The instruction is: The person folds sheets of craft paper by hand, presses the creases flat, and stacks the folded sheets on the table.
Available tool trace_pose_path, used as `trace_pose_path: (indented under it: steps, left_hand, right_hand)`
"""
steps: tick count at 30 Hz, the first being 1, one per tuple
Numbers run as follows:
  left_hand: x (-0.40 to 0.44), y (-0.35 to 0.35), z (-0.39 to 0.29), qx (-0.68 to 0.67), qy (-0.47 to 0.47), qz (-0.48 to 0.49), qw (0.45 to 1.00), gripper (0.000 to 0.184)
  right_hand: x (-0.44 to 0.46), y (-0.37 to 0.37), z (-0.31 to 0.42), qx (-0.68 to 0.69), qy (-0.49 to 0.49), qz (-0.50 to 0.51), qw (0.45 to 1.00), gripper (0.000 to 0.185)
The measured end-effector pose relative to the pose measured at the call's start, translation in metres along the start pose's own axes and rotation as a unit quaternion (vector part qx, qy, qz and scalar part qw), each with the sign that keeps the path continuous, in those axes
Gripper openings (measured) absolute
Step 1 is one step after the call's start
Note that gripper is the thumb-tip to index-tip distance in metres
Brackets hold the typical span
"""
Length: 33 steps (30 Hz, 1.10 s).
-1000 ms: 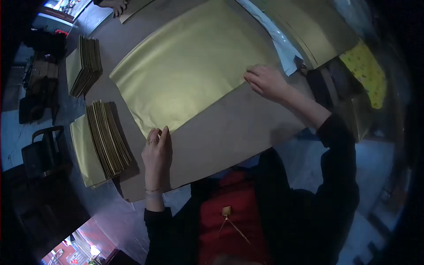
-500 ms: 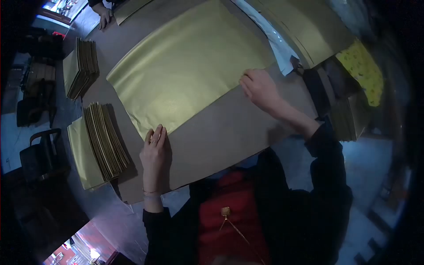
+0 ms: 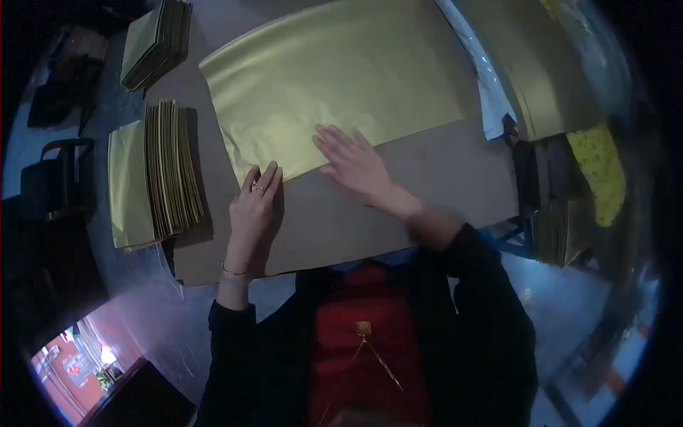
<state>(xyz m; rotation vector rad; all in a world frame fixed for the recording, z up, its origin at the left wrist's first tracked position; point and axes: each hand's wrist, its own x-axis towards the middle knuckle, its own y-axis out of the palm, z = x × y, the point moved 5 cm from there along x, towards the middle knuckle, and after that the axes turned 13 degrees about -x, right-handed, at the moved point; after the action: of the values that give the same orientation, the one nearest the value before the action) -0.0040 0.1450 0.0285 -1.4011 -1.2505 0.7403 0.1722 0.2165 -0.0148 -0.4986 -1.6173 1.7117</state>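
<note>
A large gold sheet (image 3: 334, 78), which looks like shiny paper, lies across the table with small creases by its near left corner. At that corner my left hand (image 3: 249, 206), wearing a ring, rests its stretched, slightly parted fingertips on the sheet; its thumb is hard to make out. Further right, my right hand (image 3: 352, 164) is spread flat over the near edge, palm down, fingers reaching onto the gold surface. Nothing shows in its grasp.
Two stacks of folded gold pieces stand along the left side, a nearer stack (image 3: 171, 171) and a farther stack (image 3: 158, 43). A pale plastic strip (image 3: 484, 78) and another gold sheet (image 3: 548, 78) lie to the right. Beside the table hangs a yellow patterned cloth (image 3: 597, 171).
My right hand has moved left along the near edge, going from closed fingers to a flat, open hand. My left hand stays at the corner. The view has shifted.
</note>
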Motion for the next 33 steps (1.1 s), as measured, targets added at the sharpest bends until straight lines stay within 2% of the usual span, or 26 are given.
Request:
trace_pose_path:
  steps: [2, 4, 9, 11, 12, 13, 15, 17, 18, 20, 21, 24, 25, 30, 32, 33]
  left_hand:
    - [-0.003, 0.006, 0.009, 0.008, 0.008, -0.003, 1.000, 0.039]
    - [-0.005, 0.013, 0.010, 0.003, 0.023, -0.031, 0.999, 0.037]
    - [-0.003, 0.005, 0.006, 0.005, 0.041, -0.036, 0.999, 0.034]
    - [-0.001, 0.000, 0.001, -0.012, 0.042, -0.047, 0.998, 0.032]
    - [0.001, -0.002, -0.003, -0.045, 0.012, -0.058, 0.997, 0.029]
    - [0.001, -0.003, -0.003, -0.042, 0.007, -0.064, 0.997, 0.029]
    - [0.003, -0.003, -0.003, -0.044, 0.009, -0.045, 0.998, 0.026]
    - [0.003, -0.003, -0.002, -0.052, 0.008, -0.052, 0.997, 0.026]
    - [0.003, -0.007, -0.002, -0.054, 0.011, -0.046, 0.997, 0.026]
    - [0.005, -0.007, -0.005, -0.058, -0.001, -0.044, 0.997, 0.025]
    - [0.005, -0.008, -0.006, -0.057, -0.005, -0.047, 0.997, 0.024]
    - [0.003, 0.004, -0.001, -0.074, -0.019, -0.040, 0.996, 0.029]
    - [0.005, 0.011, -0.001, -0.073, 0.006, -0.051, 0.996, 0.027]
    - [0.027, 0.032, -0.023, -0.086, -0.172, -0.007, 0.981, 0.020]
    - [0.029, 0.027, -0.028, -0.094, -0.180, -0.032, 0.979, 0.018]
    - [0.030, 0.028, -0.031, -0.053, -0.167, -0.028, 0.984, 0.026]
  right_hand:
    - [-0.013, -0.003, -0.048, -0.070, 0.044, 0.016, 0.996, 0.054]
    - [-0.027, 0.005, -0.110, -0.161, 0.095, -0.020, 0.982, 0.053]
    - [-0.041, -0.020, -0.218, -0.149, 0.232, -0.043, 0.960, 0.051]
    - [-0.034, -0.017, -0.212, -0.145, 0.232, -0.032, 0.961, 0.051]
    - [-0.030, -0.018, -0.202, -0.140, 0.238, -0.018, 0.961, 0.051]
    - [-0.020, -0.024, -0.166, -0.105, 0.173, -0.081, 0.976, 0.050]
    - [0.005, -0.032, -0.092, -0.048, 0.036, -0.037, 0.998, 0.048]
    - [0.022, -0.011, -0.041, 0.031, -0.046, 0.050, 0.997, 0.047]
    - [0.028, -0.004, -0.027, 0.031, -0.053, 0.044, 0.997, 0.047]
    - [0.036, 0.006, 0.000, 0.041, -0.144, 0.033, 0.988, 0.045]
    - [0.042, 0.007, 0.002, 0.041, -0.154, 0.029, 0.987, 0.045]
    - [0.057, 0.004, -0.019, 0.009, -0.089, 0.050, 0.995, 0.044]
    - [0.062, 0.003, -0.029, -0.002, -0.071, 0.037, 0.997, 0.044]
    - [0.071, 0.008, -0.063, -0.041, -0.002, 0.029, 0.999, 0.044]
    - [0.073, 0.006, -0.067, -0.041, 0.012, 0.019, 0.999, 0.044]
    - [0.075, 0.005, -0.071, -0.040, 0.033, 0.012, 0.999, 0.044]
